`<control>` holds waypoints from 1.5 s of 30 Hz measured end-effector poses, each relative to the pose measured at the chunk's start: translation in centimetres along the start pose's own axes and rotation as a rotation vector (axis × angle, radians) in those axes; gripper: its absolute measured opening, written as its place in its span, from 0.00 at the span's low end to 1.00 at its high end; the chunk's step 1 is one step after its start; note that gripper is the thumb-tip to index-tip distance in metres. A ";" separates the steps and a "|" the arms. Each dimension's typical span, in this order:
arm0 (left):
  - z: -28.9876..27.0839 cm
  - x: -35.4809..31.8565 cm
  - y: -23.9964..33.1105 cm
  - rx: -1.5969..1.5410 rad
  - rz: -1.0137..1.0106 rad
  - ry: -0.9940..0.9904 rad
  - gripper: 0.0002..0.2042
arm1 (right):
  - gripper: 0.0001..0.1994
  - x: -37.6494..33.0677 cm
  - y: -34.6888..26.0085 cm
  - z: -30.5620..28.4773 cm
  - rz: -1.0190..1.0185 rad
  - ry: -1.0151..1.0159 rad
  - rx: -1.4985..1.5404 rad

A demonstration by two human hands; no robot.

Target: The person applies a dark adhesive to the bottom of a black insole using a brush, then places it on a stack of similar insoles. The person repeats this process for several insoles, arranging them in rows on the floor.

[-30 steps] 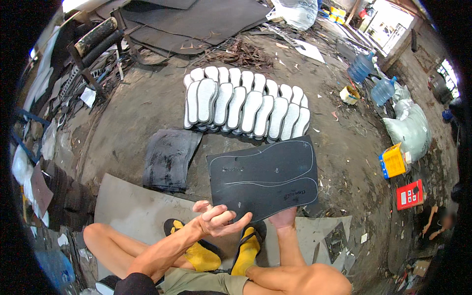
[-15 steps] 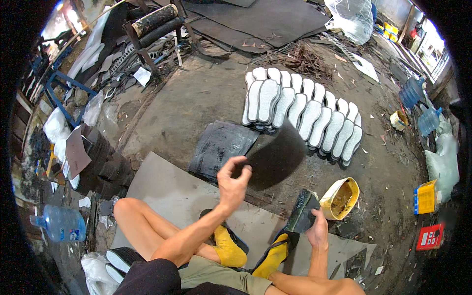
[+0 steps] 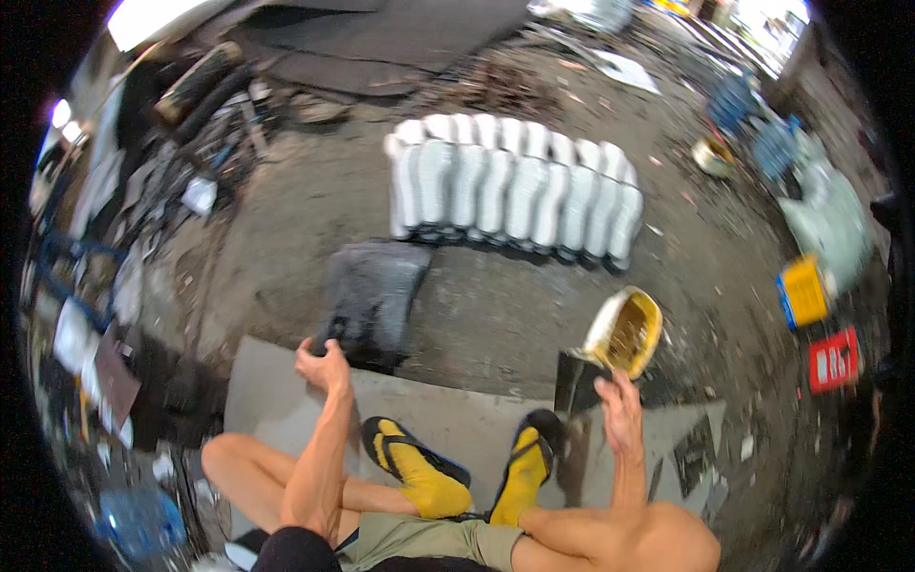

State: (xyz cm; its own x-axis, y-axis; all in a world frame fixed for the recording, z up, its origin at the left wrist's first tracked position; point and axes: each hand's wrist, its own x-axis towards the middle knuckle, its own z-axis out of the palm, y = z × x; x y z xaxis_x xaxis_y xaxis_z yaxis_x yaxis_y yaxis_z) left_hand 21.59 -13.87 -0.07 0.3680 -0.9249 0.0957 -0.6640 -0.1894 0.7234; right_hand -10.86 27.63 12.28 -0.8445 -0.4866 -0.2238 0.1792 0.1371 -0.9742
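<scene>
My left hand [image 3: 324, 364] is at the near left corner of a stack of black, shiny-topped rubbery sheets [image 3: 376, 291]. Its fingers and thumb close on the corner of a sheet there. On the right, my right hand [image 3: 621, 410] grips a dark, flat rectangular block [image 3: 578, 381] by its edge. The block is close to the near rim of a white and yellow tub [image 3: 599, 329] that has brownish stuff inside; whether they touch I cannot tell. Motion blurs the picture somewhat.
Rows of stacked white-topped shoe soles [image 3: 519, 195] lie beyond the sheets. My feet in yellow socks and flip-flops rest on a grey mat [image 3: 276, 381]. Large dark sheets [image 3: 381, 48] cover the far floor. A yellow box [image 3: 803, 291] and a red box [image 3: 834, 360] are at right.
My left hand has brought the loose black sheet down and left onto the stack. My right hand has moved the block away from my foot to beside the tub. The whole view has shifted.
</scene>
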 end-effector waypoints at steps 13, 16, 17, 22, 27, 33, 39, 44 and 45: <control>-1.3 -13.9 6.4 -0.186 0.778 -0.531 0.21 | 0.13 2.9 2.0 -8.3 0.109 0.399 0.316; -1.0 -15.3 6.2 -0.168 0.775 -0.587 0.21 | 0.19 2.5 5.9 -9.0 0.246 0.437 0.134; -1.1 -15.7 6.0 -0.151 0.776 -0.619 0.21 | 0.21 2.0 6.7 -9.2 0.296 0.498 0.107; -1.1 -16.9 4.5 -0.058 0.808 -0.740 0.19 | 0.28 -0.4 7.2 -11.4 0.276 0.494 0.176; -0.7 -16.8 2.8 0.011 0.882 -0.768 0.20 | 0.26 -3.8 8.2 -14.4 0.212 0.597 0.034; -1.1 -17.0 0.1 0.334 0.991 -0.784 0.36 | 0.15 -9.8 12.0 -15.6 0.317 0.650 -0.319; -1.3 -14.1 1.8 0.473 0.964 -0.973 0.54 | 0.17 -11.0 13.4 -15.8 0.287 0.666 -0.298; 2.5 -11.5 5.7 0.702 1.043 -1.116 0.67 | 0.17 -11.0 14.4 -17.7 0.280 0.789 -0.115; 3.8 -11.5 6.1 0.717 1.064 -1.049 0.70 | 0.16 -11.1 14.7 -18.4 0.352 0.814 0.018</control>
State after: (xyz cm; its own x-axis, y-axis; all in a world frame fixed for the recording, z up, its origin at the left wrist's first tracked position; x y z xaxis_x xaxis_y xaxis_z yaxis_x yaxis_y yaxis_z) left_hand 10.78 -5.65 0.63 -0.7909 -0.4806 -0.3788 -0.5700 0.8038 0.1702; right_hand -8.13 50.94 0.93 -0.8350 0.3466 -0.4274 0.4981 0.1460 -0.8547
